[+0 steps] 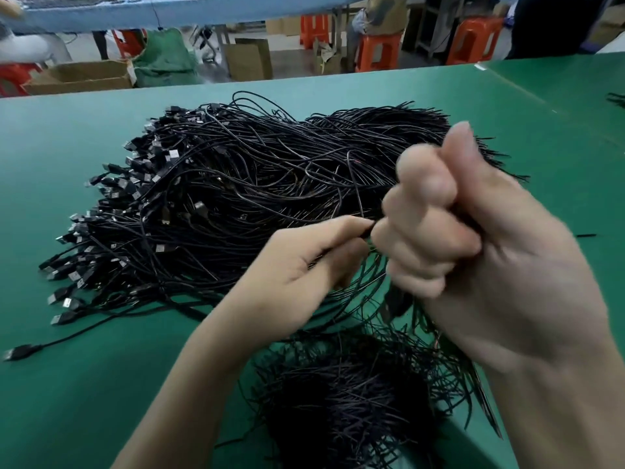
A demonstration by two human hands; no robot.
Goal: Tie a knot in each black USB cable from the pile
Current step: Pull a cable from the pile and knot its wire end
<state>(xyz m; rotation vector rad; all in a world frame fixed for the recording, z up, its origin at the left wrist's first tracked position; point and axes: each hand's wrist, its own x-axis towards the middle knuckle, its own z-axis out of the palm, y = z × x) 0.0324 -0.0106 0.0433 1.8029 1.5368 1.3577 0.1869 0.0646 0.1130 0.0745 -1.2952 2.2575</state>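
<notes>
Head view: cable (367, 232) pinched by L hand (304, 265), clenched in R hand (473, 258) (over pile (253, 184)).

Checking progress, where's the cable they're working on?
Head view, right of centre: the right hand grips the cable, the left hand pinches it, in front of the pile.

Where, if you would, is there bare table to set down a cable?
Bare table lies near left, below the stray cable, and in the far strip behind the pile. It is crowded at the pile and the near heap.
</notes>
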